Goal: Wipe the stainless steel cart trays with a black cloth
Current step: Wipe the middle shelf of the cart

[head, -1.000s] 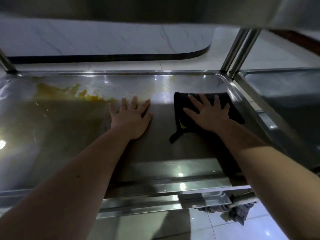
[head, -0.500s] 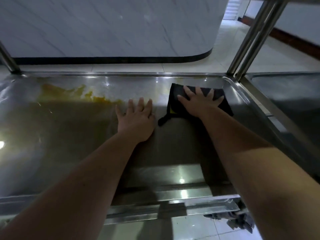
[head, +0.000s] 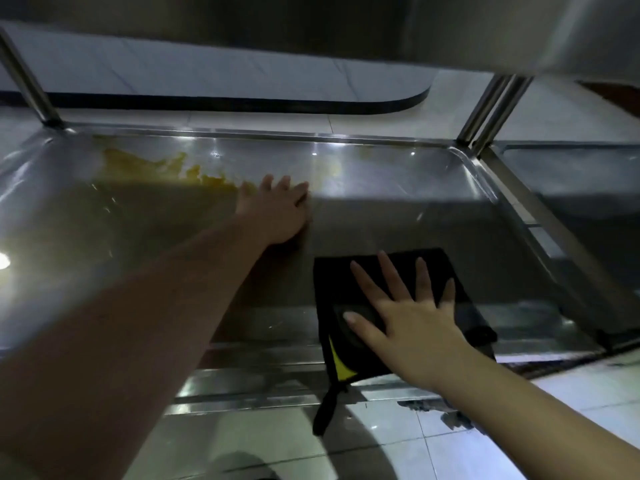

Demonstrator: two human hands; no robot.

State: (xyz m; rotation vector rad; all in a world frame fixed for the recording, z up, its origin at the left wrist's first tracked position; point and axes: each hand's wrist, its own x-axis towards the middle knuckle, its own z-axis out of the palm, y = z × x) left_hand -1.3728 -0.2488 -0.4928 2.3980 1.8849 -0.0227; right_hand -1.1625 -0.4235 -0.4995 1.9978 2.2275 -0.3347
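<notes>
Hands press flat on the lower tray of a stainless steel cart, seen from the head camera looking down under an upper shelf. The right hand lies palm-down on the black cloth. Its grip is spread wide, with straight fingers fanned across the fabric and nothing pinched. The cloth sits at the near right of the tray. Its near edge, marked with a yellow patch, overlaps the tray's front rim, and a black strap hangs off that rim above the tiled floor.

The left hand rests on bare metal toward the middle of the tray, apart from the cloth. Its grip is open and flat, with the fingers extended close together and pointing at the far rim. A yellow-orange stain spreads over the far left of the tray and ends just beside that hand. Fainter yellowish marks lie near the far rim to its right.

Steel posts stand at the tray's far corners, one on the left and a pair on the right. A second steel tray adjoins on the right. A pale wall with a dark baseboard curves behind the cart.
</notes>
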